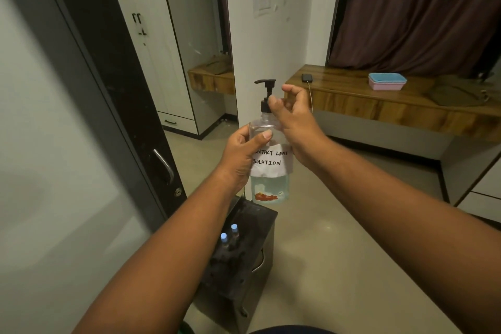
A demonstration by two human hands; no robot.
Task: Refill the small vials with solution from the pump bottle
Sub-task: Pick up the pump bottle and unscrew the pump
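Note:
I hold a clear pump bottle (271, 187) up in the air, upright, with a paper label reading "contact lens solution" and a black pump head (266, 83) pointing left. My left hand (244, 154) grips the bottle's body. My right hand (294, 119) has its thumb and fingers at the black collar of the pump; the rest of its fingers are curled loosely. Liquid fills only the bottle's lower part. Two small vials with blue caps (229, 233) stand below on a dark metal stand (244, 266).
A glass door with a metal handle (165, 165) stands close on the left. To the right is a wooden counter (379, 106) with a phone (307, 78) on a cable and a blue and pink box (387, 81). Bare floor lies between.

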